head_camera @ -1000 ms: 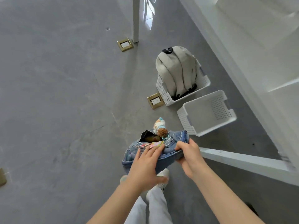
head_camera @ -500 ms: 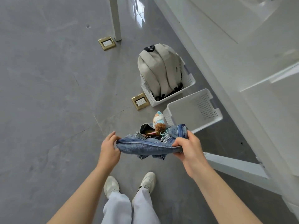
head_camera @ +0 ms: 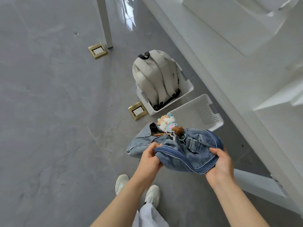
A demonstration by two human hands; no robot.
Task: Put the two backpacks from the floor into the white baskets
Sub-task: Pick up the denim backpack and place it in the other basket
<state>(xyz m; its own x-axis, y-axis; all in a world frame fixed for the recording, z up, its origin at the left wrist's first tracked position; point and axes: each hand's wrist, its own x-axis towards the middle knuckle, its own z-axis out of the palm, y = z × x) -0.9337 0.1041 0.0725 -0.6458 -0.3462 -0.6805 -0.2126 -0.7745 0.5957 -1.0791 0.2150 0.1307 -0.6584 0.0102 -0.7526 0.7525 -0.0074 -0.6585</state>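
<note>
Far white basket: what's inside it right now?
The beige backpack stands upright in the far white basket, filling most of it, black straps at its base. Anything beneath the pack is covered and cannot be seen.

Bright, even daylight fills the scene; a glossy glare streak lies on the grey floor at the top; shadows are soft. Wide-angle distortion bends the edges; focus is fairly sharp throughout.

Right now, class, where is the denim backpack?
In the head view the denim backpack is lower centre, held off the floor by the left hand and right hand, just in front of the empty white basket.
</note>
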